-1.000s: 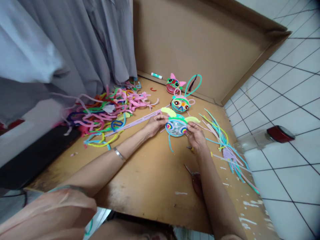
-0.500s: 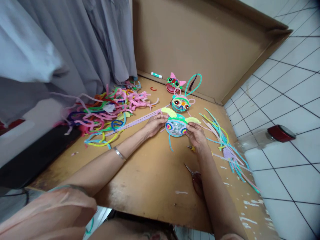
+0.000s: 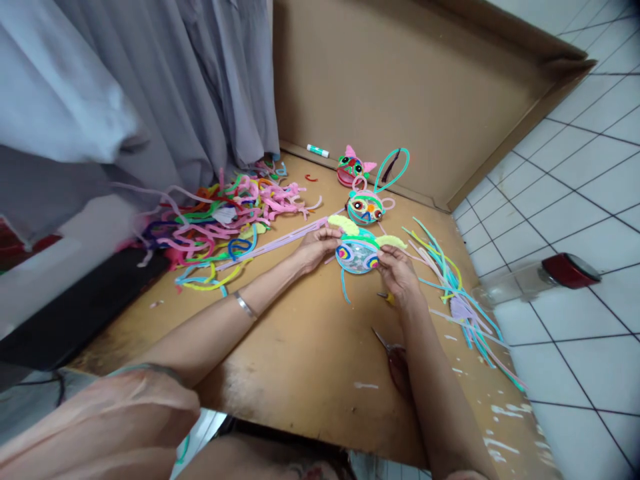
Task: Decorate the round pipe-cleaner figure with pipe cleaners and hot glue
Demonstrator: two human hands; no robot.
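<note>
Between my two hands is a round pipe-cleaner animal head (image 3: pixel 358 257), with a clear front, ringed colourful eyes, a green band and pale yellow ears. My left hand (image 3: pixel 320 248) pinches its left edge beside one eye. On the opposite edge, my right hand (image 3: pixel 397 268) grips it near the other eye. A blue pipe cleaner (image 3: pixel 345 287) dangles from its lower left. Just behind it sits a finished-looking head with pink loop ears (image 3: pixel 366 208), and farther back a red one with pink pointed ears (image 3: pixel 351 168).
A tangled heap of pipe cleaners (image 3: pixel 220 220) lies at the left, near a grey curtain (image 3: pixel 200 80). Loose straight pipe cleaners (image 3: pixel 463 310) spread at the right. Scissors (image 3: pixel 395 360) rest by my right forearm. A glue stick (image 3: pixel 318 151) lies by the cardboard wall (image 3: pixel 370 80). A red-lidded jar (image 3: pixel 570 270) stands right.
The whole view has shifted slightly, so everything appears a little farther right. Both hands keep the same hold on the animal head.
</note>
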